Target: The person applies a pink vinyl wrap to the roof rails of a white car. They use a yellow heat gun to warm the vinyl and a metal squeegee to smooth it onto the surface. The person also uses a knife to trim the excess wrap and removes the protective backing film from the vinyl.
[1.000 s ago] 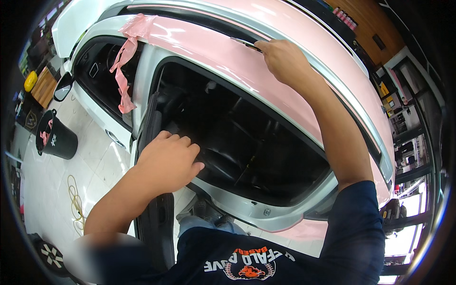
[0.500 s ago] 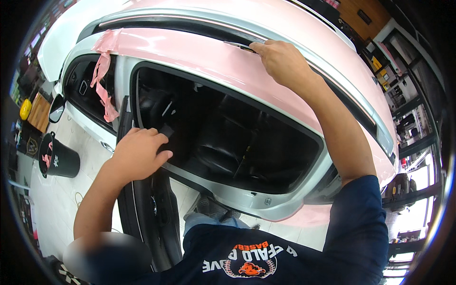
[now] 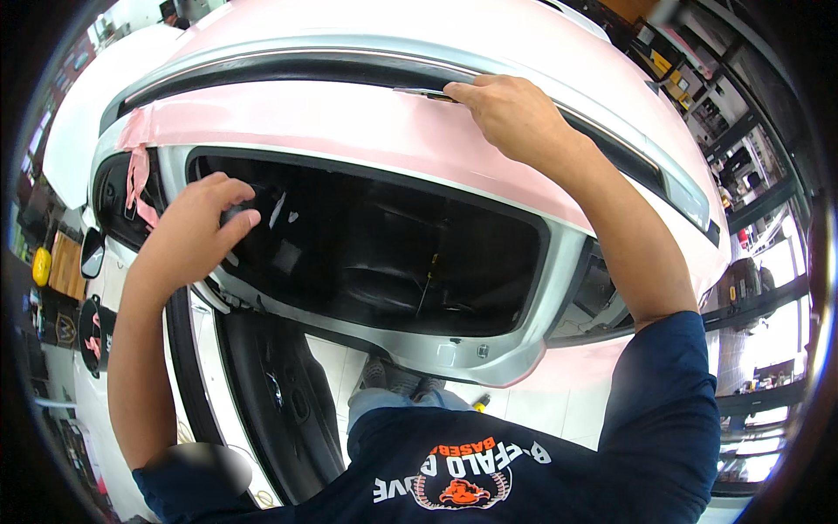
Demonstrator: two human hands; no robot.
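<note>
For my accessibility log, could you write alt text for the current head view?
A person's right hand holds a slim knife-like tool at pink film above the open doorway of a white car. The left hand, apparently empty, hovers near the doorway's front end; a loose pink strip hangs farther forward.

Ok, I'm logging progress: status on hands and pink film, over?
Right hand holds slim knife near edge of pink film by roof rail. Left hand looks empty. Loose film strip hangs by front window; nothing visibly blocks knife.

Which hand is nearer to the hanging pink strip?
Left: the left hand is just right of the strip; the right hand, holding a slim tool, is far right of it.
</note>
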